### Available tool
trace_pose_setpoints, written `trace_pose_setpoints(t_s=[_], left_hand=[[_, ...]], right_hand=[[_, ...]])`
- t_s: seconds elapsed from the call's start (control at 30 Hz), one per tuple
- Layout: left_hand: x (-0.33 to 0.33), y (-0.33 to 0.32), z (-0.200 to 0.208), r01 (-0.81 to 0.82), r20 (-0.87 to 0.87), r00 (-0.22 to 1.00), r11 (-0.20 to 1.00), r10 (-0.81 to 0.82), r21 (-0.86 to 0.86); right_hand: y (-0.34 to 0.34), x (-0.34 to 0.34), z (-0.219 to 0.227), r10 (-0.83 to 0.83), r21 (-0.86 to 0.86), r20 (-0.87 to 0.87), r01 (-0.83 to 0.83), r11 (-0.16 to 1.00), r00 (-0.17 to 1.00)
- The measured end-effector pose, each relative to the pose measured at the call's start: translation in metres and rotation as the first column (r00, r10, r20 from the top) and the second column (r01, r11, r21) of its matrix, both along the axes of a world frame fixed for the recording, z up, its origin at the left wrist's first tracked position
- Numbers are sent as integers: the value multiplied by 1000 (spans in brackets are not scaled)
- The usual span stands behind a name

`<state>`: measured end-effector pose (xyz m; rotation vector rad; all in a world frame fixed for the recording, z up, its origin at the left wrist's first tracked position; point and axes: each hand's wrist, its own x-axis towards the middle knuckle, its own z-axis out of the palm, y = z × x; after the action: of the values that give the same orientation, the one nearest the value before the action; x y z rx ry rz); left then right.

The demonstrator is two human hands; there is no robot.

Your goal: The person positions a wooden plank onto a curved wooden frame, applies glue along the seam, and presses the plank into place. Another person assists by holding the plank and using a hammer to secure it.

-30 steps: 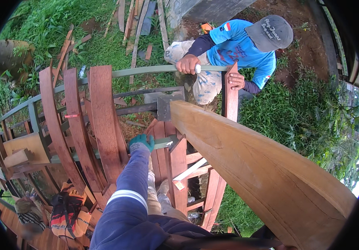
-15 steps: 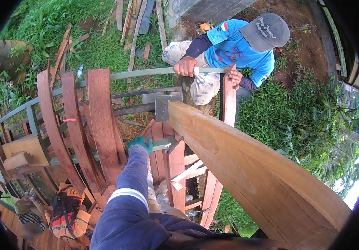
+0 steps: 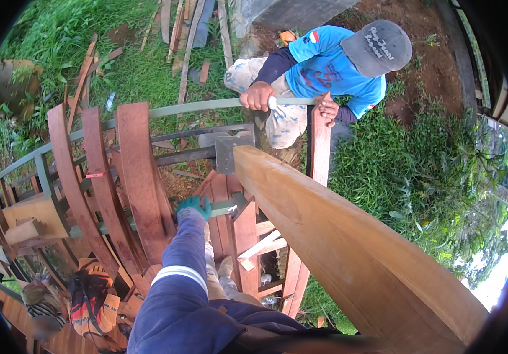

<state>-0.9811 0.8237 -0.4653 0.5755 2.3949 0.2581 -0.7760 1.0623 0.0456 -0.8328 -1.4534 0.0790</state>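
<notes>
My left hand point(image 3: 193, 207), in a teal glove, is closed on the lower green metal rail point(image 3: 223, 208), just right of the upright reddish-brown boards. The grip is partly hidden by the hand's own back. My right hand is out of view. Nearest to my left hand is a wide reddish board point(image 3: 144, 177) fixed against the rails. To the right, a thick tan wooden beam point(image 3: 336, 236) runs from a grey metal bracket point(image 3: 227, 154) toward the lower right corner.
Across the frame, a person in a blue shirt point(image 3: 333, 65) holds the upper green rail point(image 3: 206, 105) and a narrow reddish board point(image 3: 321, 144). Loose planks point(image 3: 192, 50) lie on the grass. Another person point(image 3: 41, 301) and an orange-black bag point(image 3: 91, 295) are at the lower left.
The view has shifted slightly, so most things sit a little further left. My left hand stays on the rail. The other person's hands remain at the upper rail and narrow board.
</notes>
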Motion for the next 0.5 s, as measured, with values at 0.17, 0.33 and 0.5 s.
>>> trace_pose_setpoints(t_s=[0.17,0.33,0.5], left_hand=[[-1,1,1,6,1,1000,1000,-6,-5],[0,1,0,16,-3,1000,1000,-16,-13],[-1,0,-1,21,25,999,1000,-20,-23]], right_hand=[[3,-4,0,10,-6,-2,-10,1000,1000],[6,-8,0,27,-9,-8,-27,1000,1000],[6,-7,0,61,-30,-9,-62,998,998]])
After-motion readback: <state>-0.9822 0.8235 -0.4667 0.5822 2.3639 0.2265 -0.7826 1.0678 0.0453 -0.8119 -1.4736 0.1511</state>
